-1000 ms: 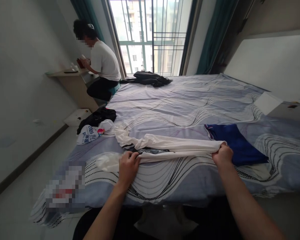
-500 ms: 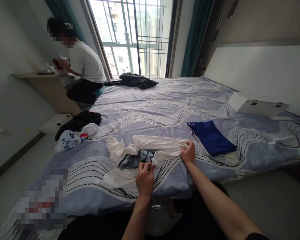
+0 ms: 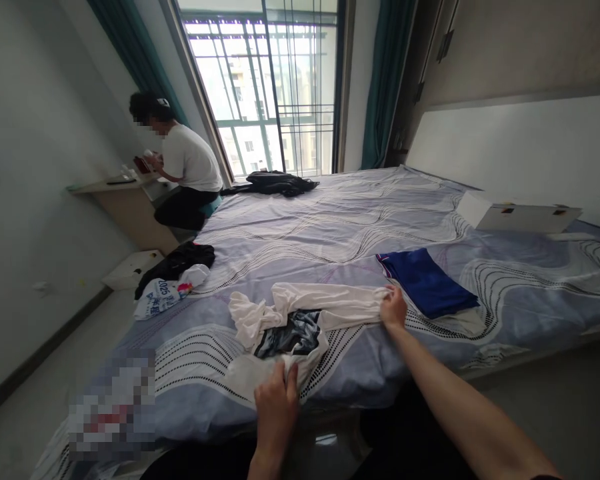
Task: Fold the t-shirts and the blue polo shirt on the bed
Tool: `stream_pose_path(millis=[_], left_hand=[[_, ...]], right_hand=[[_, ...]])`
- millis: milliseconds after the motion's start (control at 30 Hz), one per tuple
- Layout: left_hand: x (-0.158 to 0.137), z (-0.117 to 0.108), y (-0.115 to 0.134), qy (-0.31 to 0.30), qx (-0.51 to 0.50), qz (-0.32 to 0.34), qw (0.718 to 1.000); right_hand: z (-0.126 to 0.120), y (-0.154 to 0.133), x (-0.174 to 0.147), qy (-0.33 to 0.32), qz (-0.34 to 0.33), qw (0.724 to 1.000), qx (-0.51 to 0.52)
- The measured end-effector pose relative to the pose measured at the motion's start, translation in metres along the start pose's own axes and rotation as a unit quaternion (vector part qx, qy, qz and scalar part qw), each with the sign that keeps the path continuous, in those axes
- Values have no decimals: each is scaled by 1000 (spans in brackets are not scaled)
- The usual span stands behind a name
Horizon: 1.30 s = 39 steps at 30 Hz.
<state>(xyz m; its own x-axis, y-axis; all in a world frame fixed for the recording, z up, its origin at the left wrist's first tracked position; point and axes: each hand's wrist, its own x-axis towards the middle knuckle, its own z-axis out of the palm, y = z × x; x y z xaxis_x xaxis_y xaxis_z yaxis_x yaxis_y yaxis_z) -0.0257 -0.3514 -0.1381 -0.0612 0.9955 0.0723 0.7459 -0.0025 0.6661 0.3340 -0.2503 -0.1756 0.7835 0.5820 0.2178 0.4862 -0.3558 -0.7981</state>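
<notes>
A white garment (image 3: 330,300) with a long sleeve and a dark grey patterned patch (image 3: 297,333) lies crumpled on the bed (image 3: 330,227). My left hand (image 3: 277,400) pinches its lower edge at the front of the bed. At the far end of the stretched-out sleeve, my right hand (image 3: 394,308) is closed on the white cloth. Just right of that hand lies a folded blue garment (image 3: 427,283) with a red-and-white trimmed edge.
Dark clothing (image 3: 177,263) and a white printed cloth (image 3: 160,300) lie at the bed's left edge. A black bag-like bundle (image 3: 275,183) rests at the far edge. A white box (image 3: 520,213) stands at right. Another person (image 3: 193,160) sits by a small desk (image 3: 125,200).
My left hand has moved down toward me and slightly left, drawing the white cloth's lower edge open, so more of the dark patch shows. My right hand still holds the sleeve end. The view has shifted.
</notes>
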Motion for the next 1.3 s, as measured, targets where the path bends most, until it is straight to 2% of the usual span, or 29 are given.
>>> stream_pose_path(millis=[67, 100, 133, 200, 233, 267, 300, 367, 467, 533, 567, 633, 700, 767, 867, 933, 1033, 1100, 1167, 1233, 1300], left_hand=[[-4, -3, -3, -63, -159, -37, 985], [-8, 2, -3, -91, -245, -63, 963], [-14, 10, 0, -110, -331, -95, 932], [-25, 34, 14, -102, -476, -182, 854], [-30, 47, 23, -79, -525, -222, 818], [-34, 60, 34, -56, -555, -253, 791], [-37, 69, 44, -40, -569, -276, 774], [-37, 76, 56, -49, -570, -295, 765], [-32, 58, 48, -133, -555, -296, 766], [-32, 37, 27, -189, -539, -294, 766], [-33, 25, 14, -195, -527, -296, 772], [-32, 3, -8, -152, -497, -294, 802], [-24, -14, -24, -58, -459, -279, 842], [-5, -24, -29, 21, -407, -272, 872], [37, -23, -20, 48, -318, -277, 905], [65, -21, -10, 49, -309, -275, 909], [92, -27, -9, 83, -350, -274, 892], [95, -38, -22, 118, -365, -273, 882], [86, -49, -40, 143, -338, -274, 889], [73, -53, -51, 181, -220, -256, 924], [62, -50, -47, 234, -53, -165, 957]], right_hand=[[-19, -1, 8, 74, 42, 996, 2], [-27, -3, 5, 107, 41, 993, -4], [-33, -7, -6, 125, 24, 992, -9], [-40, -17, -48, 108, -25, 994, -3], [-40, -24, -77, 69, -42, 997, 16], [-39, -30, -108, 1, -40, 998, 49], [-36, -35, -137, -80, -17, 993, 86], [-29, -42, -183, -249, 29, 956, 149], [-16, -46, -203, -384, 77, 893, 223], [-10, -48, -197, -417, 137, 857, 268], [-9, -49, -194, -422, 162, 844, 289], [-10, -48, -197, -430, 180, 824, 323], [-17, -43, -214, -435, 169, 817, 338], [-26, -40, -239, -457, 132, 816, 328], [-36, -42, -268, -500, 51, 823, 267], [-41, -46, -268, -510, 15, 830, 227], [-50, -42, -238, -459, 16, 865, 202], [-61, -32, -211, -428, 23, 885, 181], [-72, -22, -189, -431, 7, 894, 120], [-78, -22, -176, -436, -42, 899, 29], [-71, -36, -168, -399, -114, 909, -32]])
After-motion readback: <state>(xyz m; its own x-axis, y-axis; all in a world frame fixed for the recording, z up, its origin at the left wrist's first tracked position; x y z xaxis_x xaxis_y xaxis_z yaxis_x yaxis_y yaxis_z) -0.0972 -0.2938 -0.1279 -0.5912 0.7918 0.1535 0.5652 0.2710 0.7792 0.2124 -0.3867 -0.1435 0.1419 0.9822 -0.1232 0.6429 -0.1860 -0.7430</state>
